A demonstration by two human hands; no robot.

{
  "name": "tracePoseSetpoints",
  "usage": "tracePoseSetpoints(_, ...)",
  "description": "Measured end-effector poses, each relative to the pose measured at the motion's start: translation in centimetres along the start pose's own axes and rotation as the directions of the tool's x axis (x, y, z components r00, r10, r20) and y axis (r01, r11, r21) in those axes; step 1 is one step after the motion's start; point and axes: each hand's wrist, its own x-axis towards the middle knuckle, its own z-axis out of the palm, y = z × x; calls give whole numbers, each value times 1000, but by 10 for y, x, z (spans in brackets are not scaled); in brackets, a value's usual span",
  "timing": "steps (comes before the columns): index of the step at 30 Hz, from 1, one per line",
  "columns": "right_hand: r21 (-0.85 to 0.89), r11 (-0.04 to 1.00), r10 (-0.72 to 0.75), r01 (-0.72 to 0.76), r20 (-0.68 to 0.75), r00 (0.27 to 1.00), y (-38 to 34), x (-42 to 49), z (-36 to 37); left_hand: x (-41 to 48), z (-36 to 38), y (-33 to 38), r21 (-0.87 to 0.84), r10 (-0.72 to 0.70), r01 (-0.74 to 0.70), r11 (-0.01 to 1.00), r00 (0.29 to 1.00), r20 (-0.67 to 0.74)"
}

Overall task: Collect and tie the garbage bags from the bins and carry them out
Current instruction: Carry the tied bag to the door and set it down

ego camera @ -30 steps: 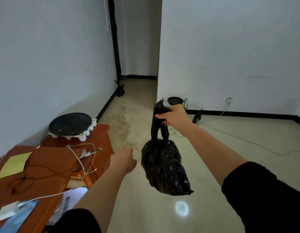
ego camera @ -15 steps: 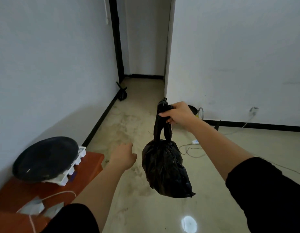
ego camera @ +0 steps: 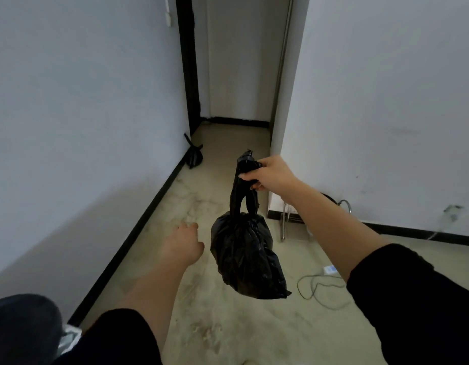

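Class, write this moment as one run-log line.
right hand: grips black garbage bag by its handles | left hand: empty | second bag: on floor by wall

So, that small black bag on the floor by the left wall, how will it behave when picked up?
Probably floppy: the small black bag slumps like thin film. Likely light, since it looks small and not very full. Its tied ends stick up, so it should lift by them and dangle.
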Motion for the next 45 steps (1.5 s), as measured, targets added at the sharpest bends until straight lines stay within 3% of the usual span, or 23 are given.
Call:
tracePoseSetpoints(11, -10, 1000, -18, 19, 46, 999, -8, 313, -6, 278, -54, 10, 36, -87, 89, 995, 995, -48)
tracePoseSetpoints(22, -104, 994, -14, 28, 134, 991, -36, 643, 20, 591, -108, -52, 136, -101, 103, 985, 995, -20)
tracePoseSetpoints(30, -15, 1000, 6, -3, 151, 989, -57, 838, 44, 785, -149, -77, 67, -94, 94, 993, 996, -10)
tracePoseSetpoints(36, -28, 1000, 21, -14, 267, 963, -54, 997, 78, 938, -165, -100, -4, -112, 112, 994, 990, -82)
tracePoseSetpoints(45, -54, 996, 81, -66, 357, 930, -38, 1213, 139, 1111, -182, -144, 195, -166, 161, 968, 986, 10)
